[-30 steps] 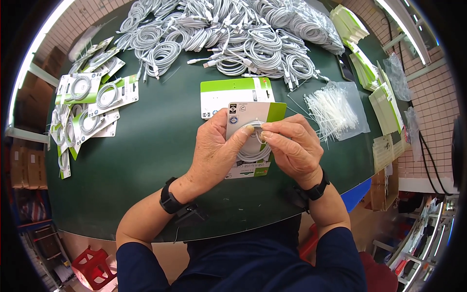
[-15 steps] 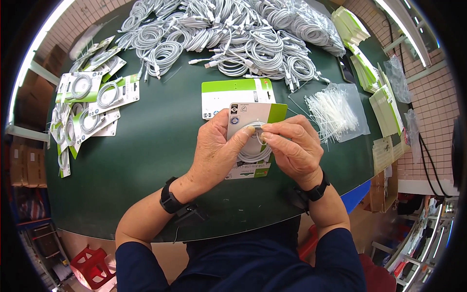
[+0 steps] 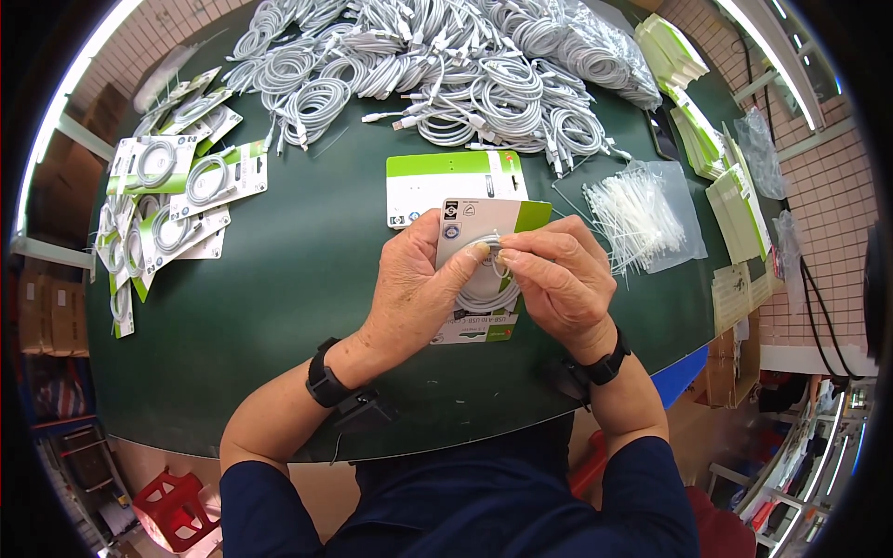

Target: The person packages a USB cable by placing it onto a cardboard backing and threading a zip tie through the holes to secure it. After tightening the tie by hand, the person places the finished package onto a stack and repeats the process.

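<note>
My left hand [image 3: 409, 279] grips a white-and-green packaging card [image 3: 476, 219], with its thumb pressed on a coiled white charging cable [image 3: 484, 302] lying against the card. At the top of the coil, my right hand [image 3: 567, 284] pinches a thin white cable tie [image 3: 498, 266] between thumb and fingertips. The fingers partly hide the tie and the upper part of the coil. Just behind, another white-and-green card [image 3: 433, 191] lies flat on the table.
Coiled cables [image 3: 391, 56] are heaped along the far side. Loose white cable ties [image 3: 637, 219] lie on a plastic bag at the right, near stacked cards [image 3: 739, 214]. Carded cables [image 3: 158, 200] pile up on the left of the green table [image 3: 279, 307].
The held card has shifted very slightly toward me. Both hands keep nearly the same place and grip.
</note>
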A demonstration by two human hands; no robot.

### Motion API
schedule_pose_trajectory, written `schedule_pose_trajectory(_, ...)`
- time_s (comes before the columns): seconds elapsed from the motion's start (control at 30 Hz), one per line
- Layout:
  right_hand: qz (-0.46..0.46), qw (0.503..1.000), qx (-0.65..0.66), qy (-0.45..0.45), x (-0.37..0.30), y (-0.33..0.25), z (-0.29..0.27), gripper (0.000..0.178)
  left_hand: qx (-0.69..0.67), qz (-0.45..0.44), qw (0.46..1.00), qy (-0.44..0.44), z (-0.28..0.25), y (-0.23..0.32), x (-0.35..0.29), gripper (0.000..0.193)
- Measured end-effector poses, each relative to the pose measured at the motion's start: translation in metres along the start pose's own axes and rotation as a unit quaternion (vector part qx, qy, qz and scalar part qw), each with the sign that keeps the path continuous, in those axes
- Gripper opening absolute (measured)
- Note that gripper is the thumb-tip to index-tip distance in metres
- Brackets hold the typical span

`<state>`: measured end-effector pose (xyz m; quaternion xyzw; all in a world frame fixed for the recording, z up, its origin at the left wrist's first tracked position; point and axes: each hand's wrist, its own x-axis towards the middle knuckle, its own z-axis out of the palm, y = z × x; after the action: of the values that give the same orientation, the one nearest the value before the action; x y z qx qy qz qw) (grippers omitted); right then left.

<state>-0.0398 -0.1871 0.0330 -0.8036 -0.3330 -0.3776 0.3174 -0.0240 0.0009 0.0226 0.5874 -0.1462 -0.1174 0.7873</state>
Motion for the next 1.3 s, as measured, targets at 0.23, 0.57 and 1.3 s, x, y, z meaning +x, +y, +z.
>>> schedule_pose_trajectory(0.23, 0.029, 0.999, 0.013, -0.016, 0.004, 0.003, 0.0, 0.027, 0.004, 0.006, 1.0, -0.006, 0.0, -0.003, -0.001, 0.027)
schedule_pose_trajectory(0.57, -0.023, 0.999, -0.033, -0.025, 0.005, -0.002, -0.006, 0.025, -0.003, 0.02, 1.0, 0.001, 0.004, -0.003, -0.004, 0.027)
schedule_pose_trajectory(1.3, 0.466, 0.78, 0.411, 0.076, 0.0, 0.031, -0.019, 0.015, -0.014, 0.01, 1.0, -0.026, 0.006, 0.009, -0.006, 0.026)
